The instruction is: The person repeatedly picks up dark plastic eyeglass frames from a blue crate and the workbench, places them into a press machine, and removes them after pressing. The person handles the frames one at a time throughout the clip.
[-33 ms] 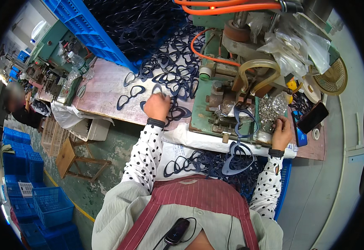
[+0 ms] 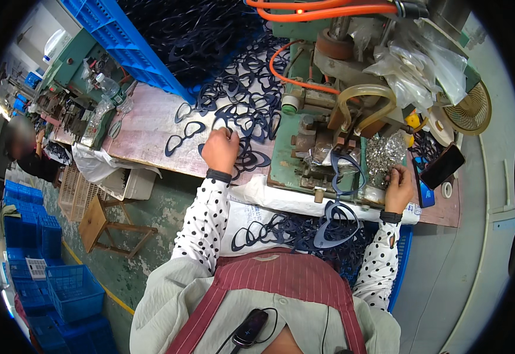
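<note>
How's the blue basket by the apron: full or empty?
Not empty: dark blue frames lie heaped in the blue basket. Whether full, I cannot tell.

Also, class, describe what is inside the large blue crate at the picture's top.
Inside the blue crate lies a heap of dark looped pieces. The heap covers the crate's floor, so that and the deeper contents cannot be seen.

A workshop around me: worn green floor [image 2: 172, 203] on my left, a pale wall [image 2: 499, 112] on my right.
Pale patches scuff that floor, and a yellow line [image 2: 119, 301] runs along it beside stacked blue crates [image 2: 74, 277]. A wooden stool [image 2: 93, 223] stands between them and me, near my pinkish, worn table [image 2: 145, 121]. Bright lights [image 2: 0, 106] glow far left, perhaps tubes, though the rim blurs them.
</note>
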